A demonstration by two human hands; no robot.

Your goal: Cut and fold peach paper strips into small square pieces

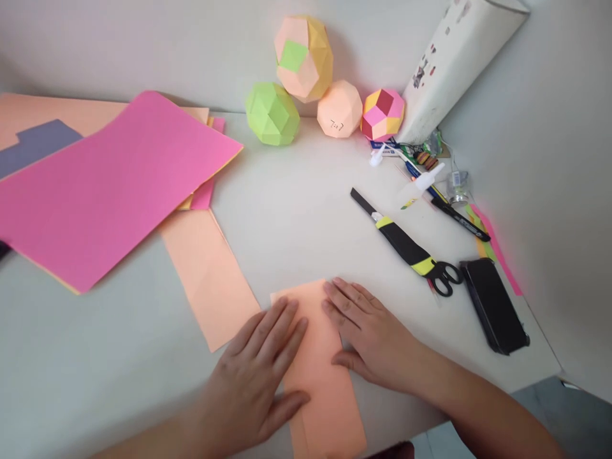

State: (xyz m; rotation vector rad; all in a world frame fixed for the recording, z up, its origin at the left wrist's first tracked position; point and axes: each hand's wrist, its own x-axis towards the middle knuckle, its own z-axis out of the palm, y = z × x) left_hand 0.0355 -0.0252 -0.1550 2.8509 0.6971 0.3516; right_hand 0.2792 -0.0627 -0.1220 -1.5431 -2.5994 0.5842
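Observation:
A folded strip of peach paper point(320, 376) lies on the white table in front of me, running toward the near edge. My left hand point(261, 370) rests flat along its left side, fingers stretched over the paper. On its right edge, near the far corner, lie the fingertips of my right hand point(366, 331), with the thumb apart and lower down. Both hands press on the paper without gripping it. A second peach strip point(215, 287) lies left of my left hand, its far end under a large pink sheet point(119, 185).
Faceted paper balls in green point(272, 113), peach point(340, 108) and mixed colours stand along the wall. At right are scissors point(442, 277), a black-and-yellow cutter point(401, 239), a glue bottle point(421, 185), a pen point(461, 218), a black phone point(495, 306) and a tall white box point(459, 70).

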